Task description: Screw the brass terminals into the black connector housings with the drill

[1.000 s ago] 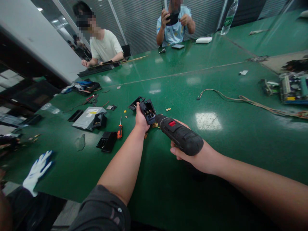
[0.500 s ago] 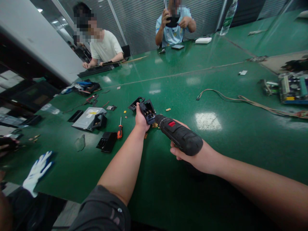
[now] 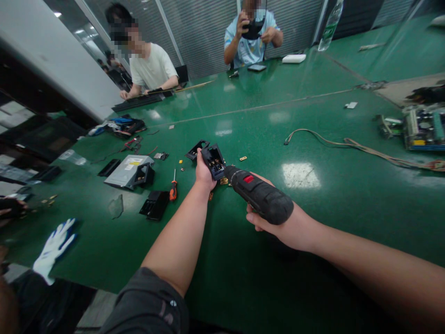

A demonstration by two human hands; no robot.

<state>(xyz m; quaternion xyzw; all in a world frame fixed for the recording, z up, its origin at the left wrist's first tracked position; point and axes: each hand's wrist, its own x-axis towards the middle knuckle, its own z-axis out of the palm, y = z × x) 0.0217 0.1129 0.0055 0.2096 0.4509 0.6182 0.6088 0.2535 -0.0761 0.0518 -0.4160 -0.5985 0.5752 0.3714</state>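
My left hand (image 3: pixel 203 173) grips a small black plastic part (image 3: pixel 213 160) with brass contacts inside, held upright just above the green table (image 3: pixel 264 278). My right hand (image 3: pixel 274 221) is wrapped round a black electric screwdriver (image 3: pixel 259 194) with a red switch. Its nose points into the black part. A brass piece (image 3: pixel 224 181) lies on the table under the tool's nose.
Left of my hands lie an orange-handled screwdriver (image 3: pixel 173 187), black plastic covers (image 3: pixel 155 204), a grey metal box (image 3: pixel 128 170) and small brass bits. A cable (image 3: pixel 351 144) and circuit boards (image 3: pixel 422 129) are at the right. Two people sit across the table; a white glove (image 3: pixel 54 247) rests at the near left.
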